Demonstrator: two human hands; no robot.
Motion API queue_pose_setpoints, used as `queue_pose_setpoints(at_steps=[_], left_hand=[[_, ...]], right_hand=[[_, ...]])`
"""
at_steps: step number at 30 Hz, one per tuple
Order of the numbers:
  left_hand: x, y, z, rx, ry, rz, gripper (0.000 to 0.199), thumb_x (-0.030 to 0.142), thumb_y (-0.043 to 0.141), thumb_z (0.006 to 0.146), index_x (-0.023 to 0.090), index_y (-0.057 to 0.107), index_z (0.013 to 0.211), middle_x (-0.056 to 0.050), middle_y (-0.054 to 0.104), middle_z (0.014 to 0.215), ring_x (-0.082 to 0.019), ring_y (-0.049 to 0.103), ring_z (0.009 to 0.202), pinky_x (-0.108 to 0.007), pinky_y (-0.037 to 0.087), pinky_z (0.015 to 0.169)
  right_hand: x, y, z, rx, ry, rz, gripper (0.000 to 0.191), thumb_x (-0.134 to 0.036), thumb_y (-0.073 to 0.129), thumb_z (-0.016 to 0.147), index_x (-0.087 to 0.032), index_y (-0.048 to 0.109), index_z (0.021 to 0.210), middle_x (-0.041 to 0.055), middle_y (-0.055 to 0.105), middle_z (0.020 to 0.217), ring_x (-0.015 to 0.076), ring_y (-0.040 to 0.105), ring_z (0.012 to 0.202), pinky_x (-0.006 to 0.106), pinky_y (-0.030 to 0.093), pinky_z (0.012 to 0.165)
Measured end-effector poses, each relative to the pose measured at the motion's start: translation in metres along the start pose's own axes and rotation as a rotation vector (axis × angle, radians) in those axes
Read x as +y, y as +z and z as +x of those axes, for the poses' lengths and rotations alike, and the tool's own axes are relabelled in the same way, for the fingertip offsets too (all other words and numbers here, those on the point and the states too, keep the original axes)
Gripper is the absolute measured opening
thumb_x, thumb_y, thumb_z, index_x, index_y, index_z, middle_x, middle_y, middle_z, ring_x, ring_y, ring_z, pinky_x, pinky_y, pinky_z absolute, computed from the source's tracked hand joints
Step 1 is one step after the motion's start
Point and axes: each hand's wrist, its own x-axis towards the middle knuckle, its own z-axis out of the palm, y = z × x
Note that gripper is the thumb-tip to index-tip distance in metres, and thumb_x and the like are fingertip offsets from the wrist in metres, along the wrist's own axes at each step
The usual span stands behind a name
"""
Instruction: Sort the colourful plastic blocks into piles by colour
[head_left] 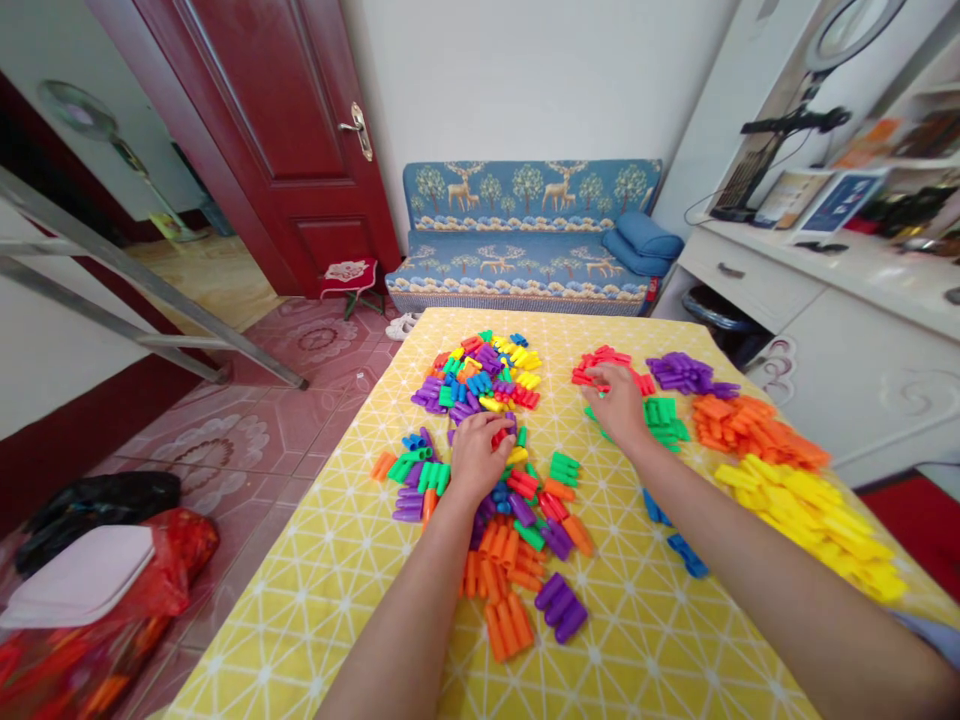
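Note:
My left hand (480,452) is over the mixed pile of coloured plastic pieces, its fingers closed round a red piece (500,436). My right hand (616,400) reaches to the red pile (604,358), beside the green pieces (664,420); its fingers are bent, and what lies under the fingertips is hidden. Purple pieces (682,373), orange pieces (757,430) and yellow pieces (817,515) form separate piles at the right. A few blue pieces (688,556) lie partly behind my right forearm. Orange pieces (508,626) and purple pieces (561,607) sit nearest me.
A yellow patterned cloth (315,580) covers the table. Beyond it stands a blue sofa (517,250). A white cabinet (847,340) is at the right, a red stool (350,275) by the door, and a red bag (180,550) lies at the left.

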Motion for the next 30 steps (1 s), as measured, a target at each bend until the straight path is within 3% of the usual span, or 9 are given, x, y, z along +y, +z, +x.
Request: queue_pose_setpoints(at_steps=[3,6,8,11,20,22,24,26,30], left_hand=[[0.0,0.0,0.0,-0.002,0.006,0.002,0.026,0.029,0.058,0.086,0.026,0.071,0.109,-0.004,0.065,0.117,-0.023,0.053,0.113,-0.038,0.039,0.101],[0.001,-0.001,-0.001,0.006,0.013,0.014,0.026,0.029,0.058,0.087,0.026,0.071,0.109,-0.004,0.065,0.117,-0.023,0.053,0.113,-0.038,0.039,0.102],[0.001,-0.001,-0.001,0.01,0.022,0.018,0.027,0.029,0.057,0.087,0.026,0.07,0.11,-0.004,0.065,0.117,-0.023,0.054,0.113,-0.039,0.039,0.101],[0.002,0.0,-0.001,0.009,0.03,0.02,0.026,0.03,0.057,0.087,0.026,0.07,0.11,-0.004,0.065,0.117,-0.023,0.054,0.113,-0.039,0.04,0.101],[0.0,0.002,-0.002,0.015,0.07,0.064,0.026,0.029,0.056,0.088,0.025,0.07,0.109,-0.005,0.066,0.117,-0.024,0.054,0.113,-0.041,0.04,0.101],[0.006,0.0,-0.004,0.017,0.087,0.114,0.024,0.027,0.055,0.088,0.027,0.071,0.106,-0.004,0.066,0.119,-0.026,0.052,0.117,-0.048,0.034,0.107],[0.014,-0.005,-0.006,0.016,0.131,0.182,0.024,0.022,0.055,0.088,0.03,0.072,0.102,-0.002,0.067,0.12,-0.029,0.048,0.123,-0.057,0.019,0.113],[0.025,-0.01,-0.007,-0.026,0.205,0.216,0.027,0.017,0.055,0.087,0.032,0.072,0.1,-0.001,0.067,0.118,-0.029,0.046,0.125,-0.061,0.008,0.115],[0.047,-0.017,-0.011,-0.178,0.302,0.15,0.031,0.014,0.058,0.085,0.032,0.07,0.107,-0.004,0.067,0.117,-0.024,0.053,0.12,-0.055,0.011,0.117]], right_hand=[[-0.022,-0.008,-0.053,-0.187,-0.074,0.042,0.026,-0.019,0.06,0.072,-0.021,0.071,0.096,0.0079,0.064,0.112,0.0231,0.058,0.106,0.042,0.045,0.095],[-0.035,-0.018,-0.095,-0.346,-0.114,-0.008,0.039,-0.005,0.056,0.065,-0.026,0.073,0.093,0.0044,0.063,0.121,0.0243,0.053,0.116,0.047,0.038,0.103],[-0.039,-0.022,-0.112,-0.399,-0.124,-0.011,0.048,-0.001,0.052,0.063,-0.028,0.074,0.096,0.0029,0.062,0.124,0.0243,0.05,0.119,0.048,0.037,0.105],[-0.041,-0.022,-0.122,-0.438,-0.093,0.034,0.045,-0.003,0.054,0.068,-0.028,0.074,0.1,0.0036,0.063,0.125,0.0246,0.05,0.119,0.048,0.038,0.104],[-0.034,-0.005,-0.13,-0.272,-0.087,0.117,0.026,-0.019,0.052,0.084,-0.024,0.069,0.104,0.0058,0.067,0.111,0.0215,0.057,0.107,0.042,0.043,0.097],[-0.034,-0.004,-0.13,-0.258,-0.079,0.123,0.025,-0.019,0.053,0.083,-0.023,0.067,0.103,0.0063,0.067,0.108,0.0213,0.058,0.104,0.04,0.044,0.096],[-0.035,-0.004,-0.131,-0.256,-0.061,0.111,0.028,-0.018,0.055,0.081,-0.022,0.066,0.107,0.0067,0.066,0.109,0.0221,0.057,0.105,0.041,0.044,0.096],[-0.035,-0.002,-0.131,-0.241,-0.022,0.112,0.034,-0.017,0.057,0.078,-0.022,0.064,0.111,0.0067,0.066,0.108,0.0224,0.058,0.103,0.041,0.045,0.094],[-0.036,-0.001,-0.132,-0.185,0.062,0.233,0.032,-0.019,0.058,0.075,-0.021,0.062,0.107,0.0051,0.067,0.1,0.02,0.061,0.091,0.037,0.05,0.084]])
